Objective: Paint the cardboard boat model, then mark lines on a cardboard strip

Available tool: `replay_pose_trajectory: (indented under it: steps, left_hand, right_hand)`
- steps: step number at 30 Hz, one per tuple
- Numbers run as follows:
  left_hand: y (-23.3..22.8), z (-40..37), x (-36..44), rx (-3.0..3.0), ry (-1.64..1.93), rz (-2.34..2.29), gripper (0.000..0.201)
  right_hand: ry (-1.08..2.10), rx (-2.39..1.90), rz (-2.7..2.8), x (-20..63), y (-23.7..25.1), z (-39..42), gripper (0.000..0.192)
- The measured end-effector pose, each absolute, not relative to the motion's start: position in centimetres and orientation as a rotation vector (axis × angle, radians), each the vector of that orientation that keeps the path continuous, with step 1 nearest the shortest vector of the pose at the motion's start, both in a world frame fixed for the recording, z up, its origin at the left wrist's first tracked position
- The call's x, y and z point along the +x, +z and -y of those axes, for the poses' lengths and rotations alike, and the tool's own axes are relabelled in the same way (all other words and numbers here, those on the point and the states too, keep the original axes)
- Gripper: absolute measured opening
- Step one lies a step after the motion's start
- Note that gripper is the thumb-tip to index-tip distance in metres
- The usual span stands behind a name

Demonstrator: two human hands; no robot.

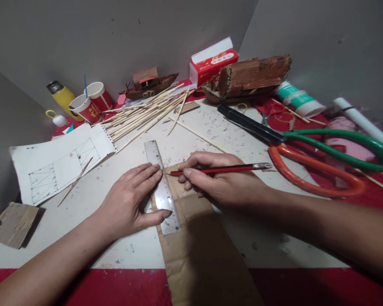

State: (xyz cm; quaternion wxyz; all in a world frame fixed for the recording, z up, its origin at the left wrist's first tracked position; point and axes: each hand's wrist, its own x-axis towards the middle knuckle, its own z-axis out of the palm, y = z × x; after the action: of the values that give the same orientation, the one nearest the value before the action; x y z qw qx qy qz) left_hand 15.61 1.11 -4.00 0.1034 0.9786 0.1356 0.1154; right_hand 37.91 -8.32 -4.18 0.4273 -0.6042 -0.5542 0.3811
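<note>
A metal ruler [165, 194] lies lengthwise on a strip of brown cardboard [194, 246] that runs toward me off the table's near edge. My left hand [130, 199] presses flat on the ruler, its fingertips near the middle and its thumb lower down, apart from each other. In my right hand [220, 178] is a red and black pencil [223, 169] with a metal cap end. Its tip points left and meets the cardboard close by the ruler's right edge.
Large scissors [319, 163] with green and orange handles lie at the right. Wooden sticks [140, 114] are heaped at the back, before two model boats [147, 85]. A sketch sheet [64, 161] and a cardboard piece [15, 224] rest at left, paper cups [84, 109] behind.
</note>
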Motion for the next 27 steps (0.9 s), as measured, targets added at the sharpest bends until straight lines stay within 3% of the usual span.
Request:
replay_pose_trajectory:
  steps: [27]
  left_hand:
    - [-4.0, -1.1, 15.6, 2.892, 0.295, -0.428, 0.074]
  right_hand:
    - [1.54, -1.435, 1.019, 38.1, -2.6, 8.3, 0.012]
